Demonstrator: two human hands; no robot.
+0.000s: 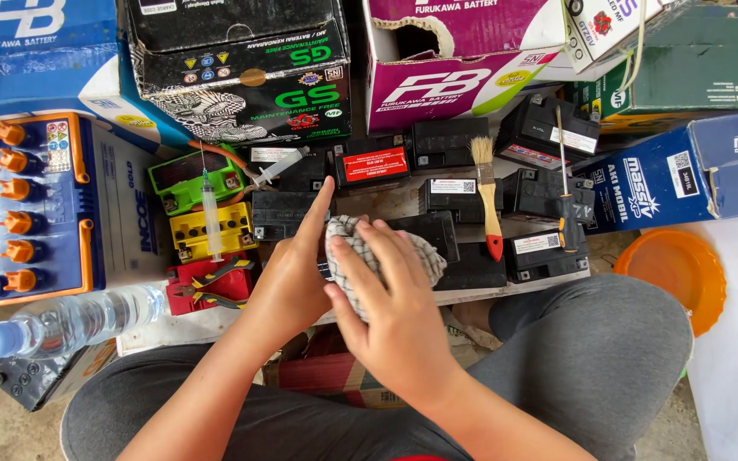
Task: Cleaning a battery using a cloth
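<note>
The right hand (399, 307) has its fingers curled over a checkered grey cloth (377, 252), pressing it down onto a small black battery (430, 232). Just beside it, the left hand (294, 277) lies open with the forefinger stretched, steadying the battery's edge. Round about lie a paintbrush (489, 201), a screwdriver (567, 196), yellow-handled pliers (215, 286) and a syringe (210, 213).

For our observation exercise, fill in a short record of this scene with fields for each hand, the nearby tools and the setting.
Right hand: presses a checked cloth onto a small black battery.
Left hand: rests beside the cloth, forefinger straight.
Tools: paintbrush, screwdriver, syringe, pliers.
Setting: rows of small batteries, battery boxes behind, water bottle, orange bowl.
</note>
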